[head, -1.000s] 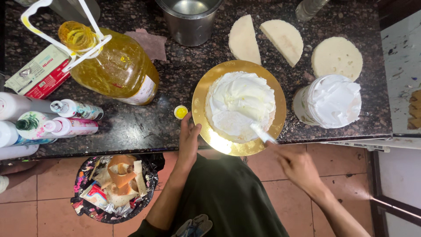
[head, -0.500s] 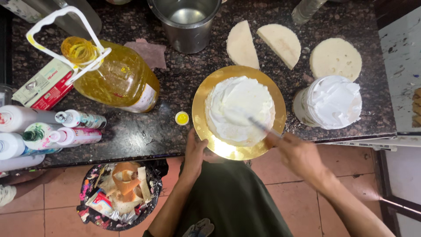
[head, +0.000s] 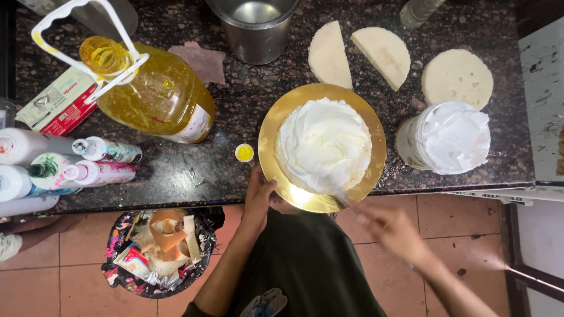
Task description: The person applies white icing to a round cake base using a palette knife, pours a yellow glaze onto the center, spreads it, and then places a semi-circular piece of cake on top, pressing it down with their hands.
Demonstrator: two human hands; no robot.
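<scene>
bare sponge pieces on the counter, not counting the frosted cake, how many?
3. Two half-rounds: one just above the gold board, the other to its right. One full round further right, above the cream tub. Any layers under the frosting are hidden.

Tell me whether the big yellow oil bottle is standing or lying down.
Lying down. The oil bottle rests on its side on the counter, its capped neck and white handle pointing toward the upper left.

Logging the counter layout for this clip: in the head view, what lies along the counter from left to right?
Spray bottles → oil bottle → yellow cap → frosted cake on gold board → cream tub.
</scene>
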